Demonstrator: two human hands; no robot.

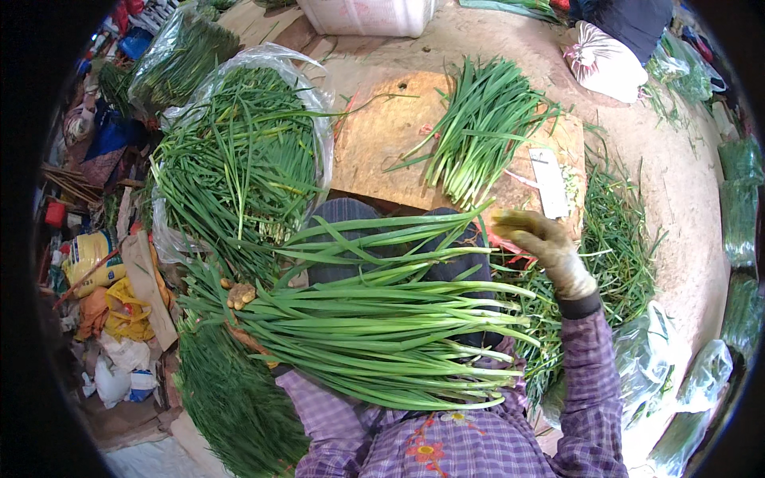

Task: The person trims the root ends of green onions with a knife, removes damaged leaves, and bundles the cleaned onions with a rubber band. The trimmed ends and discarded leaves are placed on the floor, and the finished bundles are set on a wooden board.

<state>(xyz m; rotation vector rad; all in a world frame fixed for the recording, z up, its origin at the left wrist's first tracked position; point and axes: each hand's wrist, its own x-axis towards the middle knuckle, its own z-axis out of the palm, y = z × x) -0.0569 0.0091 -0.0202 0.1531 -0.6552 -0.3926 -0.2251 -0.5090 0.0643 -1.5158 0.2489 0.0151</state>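
A loose bunch of long green leafy stalks, seemingly garlic chives (382,322), lies spread across my lap, pale ends to the right. My left hand (242,296), in a soiled glove, holds the leafy end from below; most of it is hidden by leaves. My right hand (532,236), in a yellow-stained glove, is raised beside the pale ends with fingers extended and slightly blurred; nothing shows in it. In front of my knees, a second bunch of chives (484,131) rests on a wooden board (382,137), near a white strip (548,182).
A clear plastic bag full of greens (239,155) stands at the left, with another bundle (233,388) below. Trimmed leaves (621,221) are heaped right of the board. A white container (370,15), a tied white sack (606,63) and a partly visible person (627,21) are farther off.
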